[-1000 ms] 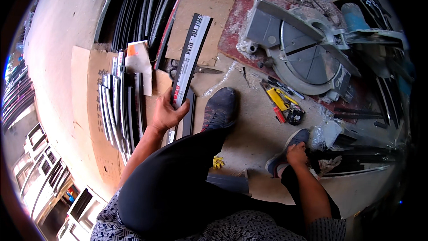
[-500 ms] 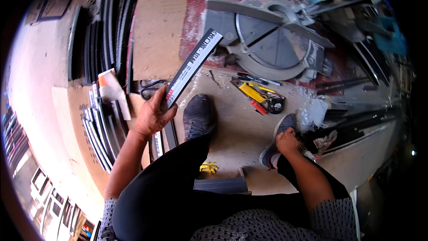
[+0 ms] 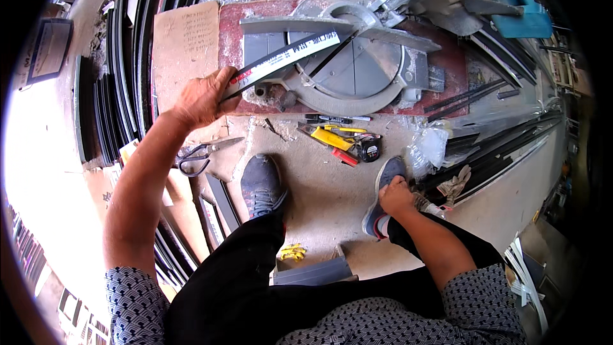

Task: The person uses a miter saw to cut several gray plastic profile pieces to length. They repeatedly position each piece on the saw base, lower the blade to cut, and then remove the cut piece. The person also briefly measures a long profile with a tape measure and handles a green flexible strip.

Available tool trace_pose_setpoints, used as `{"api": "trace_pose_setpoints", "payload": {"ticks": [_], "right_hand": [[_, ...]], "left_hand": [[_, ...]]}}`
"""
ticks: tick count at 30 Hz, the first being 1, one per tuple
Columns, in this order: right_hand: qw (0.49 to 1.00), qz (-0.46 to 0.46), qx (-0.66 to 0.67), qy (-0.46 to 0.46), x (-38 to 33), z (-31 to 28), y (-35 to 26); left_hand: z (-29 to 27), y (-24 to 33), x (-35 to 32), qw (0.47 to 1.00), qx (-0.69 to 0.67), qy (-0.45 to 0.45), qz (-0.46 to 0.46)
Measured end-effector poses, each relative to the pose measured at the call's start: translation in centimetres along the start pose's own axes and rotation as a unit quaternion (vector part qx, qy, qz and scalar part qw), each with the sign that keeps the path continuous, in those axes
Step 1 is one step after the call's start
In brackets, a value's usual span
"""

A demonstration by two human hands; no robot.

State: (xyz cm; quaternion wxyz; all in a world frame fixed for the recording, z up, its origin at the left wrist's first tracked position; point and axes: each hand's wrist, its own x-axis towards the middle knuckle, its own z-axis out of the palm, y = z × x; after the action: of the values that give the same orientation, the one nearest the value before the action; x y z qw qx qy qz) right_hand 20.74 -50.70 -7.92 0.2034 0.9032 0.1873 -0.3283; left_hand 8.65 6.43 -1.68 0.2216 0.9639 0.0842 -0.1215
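The left hand (image 3: 203,99) has its grip clamped on the near end of a long flat profile strip (image 3: 281,62), whose far end lies across the round table of the mitre saw (image 3: 348,57) on the floor. The right hand (image 3: 396,196) rests at the right shoe (image 3: 383,182), fingers curled, seemingly holding nothing. Scissors (image 3: 201,153) lie just below the left hand.
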Motion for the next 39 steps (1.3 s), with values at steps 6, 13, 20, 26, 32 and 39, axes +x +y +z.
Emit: {"api": "trace_pose_setpoints", "payload": {"ticks": [6, 13, 20, 26, 32, 39], "right_hand": [[1.0, -0.004, 0.01, 0.018, 0.1, 0.6, 0.3], [0.997, -0.031, 0.012, 0.072, 0.4, 1.5, 0.7], [0.996, -0.035, -0.009, 0.078, 0.4, 1.6, 0.5], [0.996, -0.046, -0.001, 0.081, 0.5, 2.1, 0.8], [0.998, -0.019, -0.001, 0.066, 0.5, 1.6, 0.5], [0.997, -0.014, -0.014, 0.076, 0.2, 1.2, 0.3]], "left_hand": [[-1.8, -0.5, 3.6, 0.993, 0.087, -0.031, -0.072], [-2.5, -0.6, 6.6, 0.991, 0.078, -0.022, -0.11], [-1.1, -0.9, 7.8, 0.989, 0.108, 0.039, -0.096], [-0.6, -0.6, 8.2, 0.985, 0.119, 0.075, -0.097], [-0.1, -0.5, 8.0, 0.979, 0.133, 0.093, -0.124], [0.0, -0.2, 8.5, 0.981, 0.126, 0.097, -0.114]]}}
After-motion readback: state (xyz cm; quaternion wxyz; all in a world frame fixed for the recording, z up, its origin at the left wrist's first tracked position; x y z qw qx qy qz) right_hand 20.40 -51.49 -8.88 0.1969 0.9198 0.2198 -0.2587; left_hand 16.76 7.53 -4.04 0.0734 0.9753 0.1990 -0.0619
